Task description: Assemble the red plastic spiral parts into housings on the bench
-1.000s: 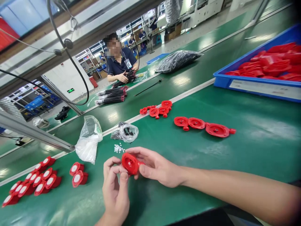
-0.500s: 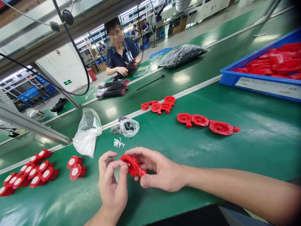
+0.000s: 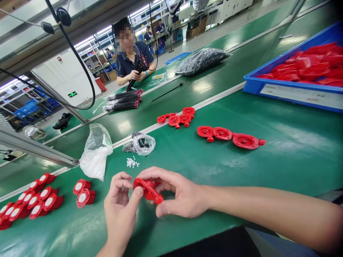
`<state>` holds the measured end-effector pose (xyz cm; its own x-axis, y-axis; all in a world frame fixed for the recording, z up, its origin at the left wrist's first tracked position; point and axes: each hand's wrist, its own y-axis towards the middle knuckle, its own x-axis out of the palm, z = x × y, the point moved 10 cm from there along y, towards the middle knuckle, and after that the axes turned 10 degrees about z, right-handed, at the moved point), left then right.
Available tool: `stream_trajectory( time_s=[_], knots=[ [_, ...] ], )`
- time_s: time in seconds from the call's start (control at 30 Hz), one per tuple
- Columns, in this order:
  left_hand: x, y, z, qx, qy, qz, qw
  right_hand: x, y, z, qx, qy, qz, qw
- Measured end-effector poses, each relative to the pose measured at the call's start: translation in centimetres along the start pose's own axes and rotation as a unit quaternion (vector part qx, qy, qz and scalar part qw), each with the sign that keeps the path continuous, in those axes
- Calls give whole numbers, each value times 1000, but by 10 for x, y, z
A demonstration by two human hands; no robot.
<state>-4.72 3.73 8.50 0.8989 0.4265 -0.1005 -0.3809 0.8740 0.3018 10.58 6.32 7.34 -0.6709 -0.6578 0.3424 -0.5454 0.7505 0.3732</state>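
A round red plastic part (image 3: 148, 189) with a short spout is held above the green mat, tilted on edge. My right hand (image 3: 178, 192) grips it from the right, fingers behind it and thumb near the spout. My left hand (image 3: 122, 203) has its thumb and index finger at the part's left rim; whatever lies between those fingertips is hidden. Beyond the hands is a small pile of white pieces (image 3: 132, 162), beside a clear bag (image 3: 143, 143) of black items. Three red parts (image 3: 245, 141) lie in a row to the right.
A blue bin (image 3: 294, 93) of red parts stands at right. Several red parts with white discs (image 3: 49, 201) sit at left, near a bag of white material (image 3: 95, 157). Across the line a person (image 3: 134, 64) holds black cables. More red parts (image 3: 174, 120) lie near the rail.
The red part has turned more edge-on, and my left thumb now covers its left rim. The person opposite has lifted a bundle of cables upright. The view has shifted slightly.
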Motion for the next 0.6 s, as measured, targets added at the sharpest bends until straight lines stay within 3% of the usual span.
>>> stream_trajectory(
  time_s=[0.13,0.3,0.47,0.6],
  knots=[
    [11,-2,-20,-91,-74,-50,992,-2,0,-2,-28,-22,1,999],
    [16,-4,-27,-96,-87,-64,989,-4,2,-5,-79,-57,7,995],
    [12,-3,-29,-100,-126,-48,986,-3,7,4,6,26,15,1000],
    [13,-4,-26,-94,-136,-65,984,-3,8,4,27,54,16,998]
  ],
)
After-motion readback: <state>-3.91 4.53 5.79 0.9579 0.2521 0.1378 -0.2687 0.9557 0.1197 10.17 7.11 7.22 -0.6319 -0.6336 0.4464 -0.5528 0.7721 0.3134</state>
